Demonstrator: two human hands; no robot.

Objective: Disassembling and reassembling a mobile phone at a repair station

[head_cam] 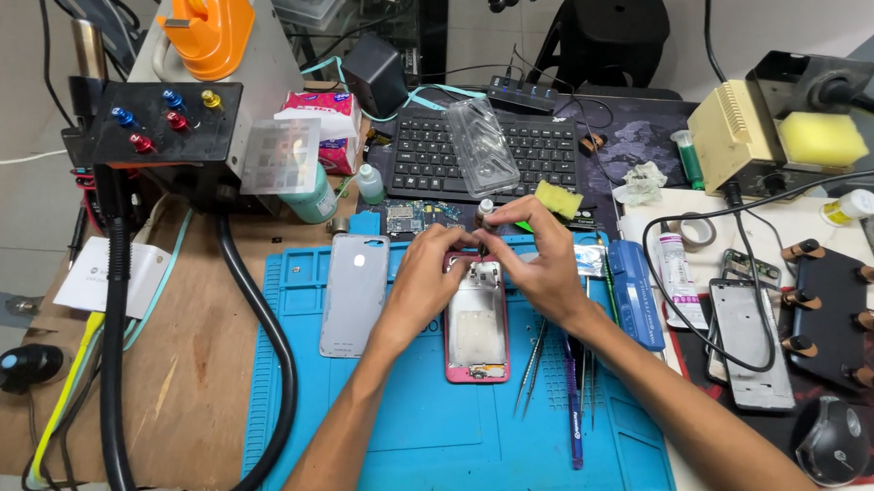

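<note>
An opened pink phone body [476, 334] lies on a blue work mat [431, 429] in the head view. My left hand [428, 274] rests its fingers on the phone's top edge. My right hand [543, 259] pinches a small part or tool tip over that same top edge, touching the left fingertips. What sits between the fingers is too small to tell. A grey phone back cover [355, 293] lies on the mat to the left. Tweezers [532, 360] and a pen-like tool [575, 410] lie on the mat under my right forearm.
A black keyboard [484, 155] with a clear phone case [482, 145] on it stands behind. Left are a black hose [269, 336] and a station with coloured knobs [161, 120]. Right are a blue screwdriver case [637, 291], another phone frame [749, 344], a black mouse [834, 438] and a soldering stand with a yellow sponge [821, 138].
</note>
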